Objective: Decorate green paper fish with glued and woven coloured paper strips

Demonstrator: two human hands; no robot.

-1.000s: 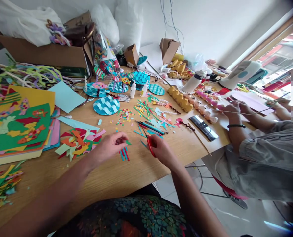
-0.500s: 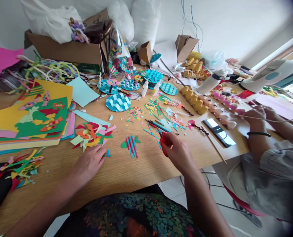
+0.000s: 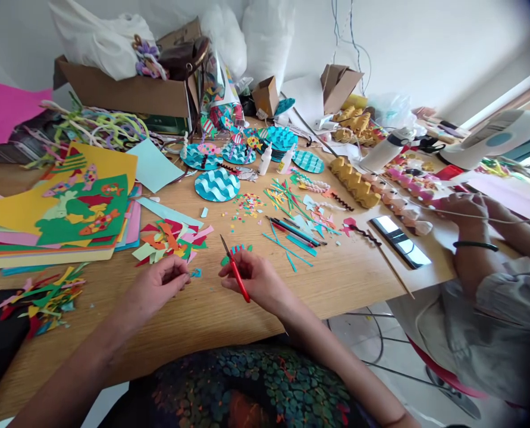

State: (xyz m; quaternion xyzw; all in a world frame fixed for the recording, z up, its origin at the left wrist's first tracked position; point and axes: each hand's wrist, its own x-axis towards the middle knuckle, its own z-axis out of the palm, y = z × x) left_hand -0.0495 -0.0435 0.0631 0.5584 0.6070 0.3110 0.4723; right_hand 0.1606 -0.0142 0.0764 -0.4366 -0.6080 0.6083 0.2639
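Pale wood showed on the tabletop (image 3: 193,333) nearest the person, below both hands. The right hand (image 3: 253,276) was closed around the handles of the red scissors (image 3: 237,270), their blades seemingly together and pointing up and away. To the left of that grip, the left hand (image 3: 169,278) had its thumb and fingers curled close together; whether they pinched anything could not be told. A blue scrap (image 3: 195,273) lay just beside those fingertips, between the hands. Just beyond the grip, partly hidden behind the right hand, was a striped green paper piece (image 3: 240,248). Careful work here, as a judgement, called for blades closed and points turned from the left fingers while the scissors were not cutting, short snips with the paper held near the cut, and offcuts kept off the striped piece. Farther left of the grip sat mixed paper scraps (image 3: 169,235); right of it and beyond lay pencils (image 3: 294,230). Well beyond the grip, a glue bottle (image 3: 286,161) bore a yellowish label, its print too small to read; no brand could be made out on the white flask (image 3: 383,153) farther right.
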